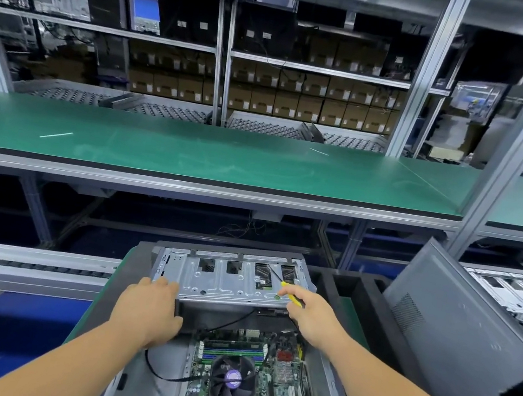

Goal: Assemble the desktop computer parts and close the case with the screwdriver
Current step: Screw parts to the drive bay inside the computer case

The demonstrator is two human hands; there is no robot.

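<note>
Screwdriver [288, 290] handle mostly hidden inside gripping right hand [307, 310].

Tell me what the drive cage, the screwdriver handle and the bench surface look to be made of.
Drive cage: looks like bare sheet steel, dull grey, with stamped ribs and punched cutouts.
Screwdriver handle, held in the right hand: probably plastic, glossy bright yellow; mostly hidden.
Bench surface: seemingly a rubber or vinyl mat, matte green with faint scuffs and a dark edge.
</note>
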